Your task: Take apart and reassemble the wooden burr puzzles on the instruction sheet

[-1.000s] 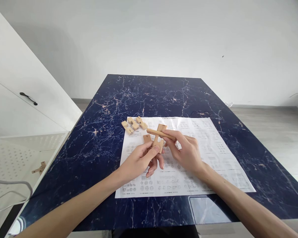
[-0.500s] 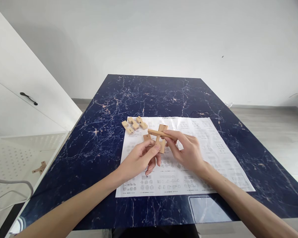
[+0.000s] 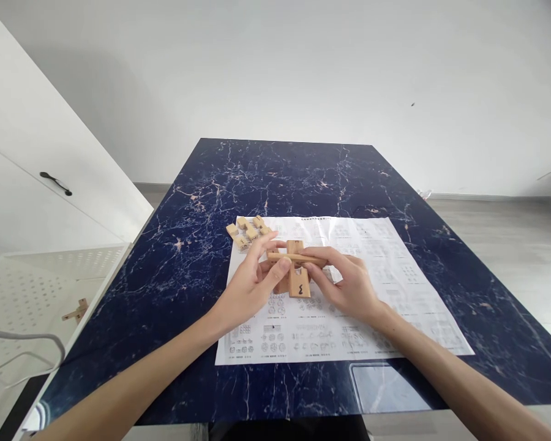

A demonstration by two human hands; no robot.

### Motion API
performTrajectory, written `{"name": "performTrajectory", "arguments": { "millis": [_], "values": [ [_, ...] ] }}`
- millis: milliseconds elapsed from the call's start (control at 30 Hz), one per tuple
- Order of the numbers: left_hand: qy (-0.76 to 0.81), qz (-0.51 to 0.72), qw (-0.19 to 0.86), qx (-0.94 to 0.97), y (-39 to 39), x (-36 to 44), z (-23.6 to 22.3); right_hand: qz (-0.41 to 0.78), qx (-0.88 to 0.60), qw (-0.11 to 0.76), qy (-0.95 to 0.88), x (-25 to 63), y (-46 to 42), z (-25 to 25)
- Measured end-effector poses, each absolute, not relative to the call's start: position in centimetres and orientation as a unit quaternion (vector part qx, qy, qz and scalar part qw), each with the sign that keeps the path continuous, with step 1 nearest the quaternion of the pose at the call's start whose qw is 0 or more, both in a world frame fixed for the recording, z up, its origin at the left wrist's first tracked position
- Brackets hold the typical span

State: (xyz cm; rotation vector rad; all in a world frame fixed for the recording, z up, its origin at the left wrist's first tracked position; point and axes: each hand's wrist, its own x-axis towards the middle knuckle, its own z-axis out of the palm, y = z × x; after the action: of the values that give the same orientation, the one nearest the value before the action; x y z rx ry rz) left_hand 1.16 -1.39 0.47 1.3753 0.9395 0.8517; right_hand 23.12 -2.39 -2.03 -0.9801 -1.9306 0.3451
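Note:
Over the printed instruction sheet (image 3: 376, 288), both my hands grip a cluster of interlocking wooden puzzle pieces (image 3: 299, 285). My left hand (image 3: 252, 278) is closed on its left side, thumb on the flat bar that lies across the cluster. On the right, my right hand (image 3: 342, 275) pinches the other end of that bar between thumb and fingers. One piece points toward me and carries a dark mark like a 3; another sticks out on the far side. Loose notched wooden pieces (image 3: 242, 224) lie just beyond my left fingers, partly covered by them.
The sheet lies on a dark blue marbled table (image 3: 275, 177). To the left, a white perforated surface (image 3: 18, 288) holds a wooden cross-shaped piece (image 3: 76, 310) and a pale cable (image 3: 37, 335). A white cabinet with a black handle (image 3: 56, 183) stands behind it.
The held cluster has tipped, so the marked piece now faces me. The cross bar has come level, and my left fingers have shifted up around its left end.

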Motion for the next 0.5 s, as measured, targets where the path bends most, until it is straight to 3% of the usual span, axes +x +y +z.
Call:
{"name": "performTrajectory", "arguments": {
  "millis": [133,500],
  "values": [
    [0.387,0.316,0.589,0.635,-1.07,0.80,0.48,0.157,-0.387,0.447,-0.791,23.08,-2.61,-2.07],
    [0.377,0.324,0.534,0.684,-0.90,0.59,0.61,0.187,-0.387,0.437,-0.790,23.34,-2.59,-1.98]
  ]
}}
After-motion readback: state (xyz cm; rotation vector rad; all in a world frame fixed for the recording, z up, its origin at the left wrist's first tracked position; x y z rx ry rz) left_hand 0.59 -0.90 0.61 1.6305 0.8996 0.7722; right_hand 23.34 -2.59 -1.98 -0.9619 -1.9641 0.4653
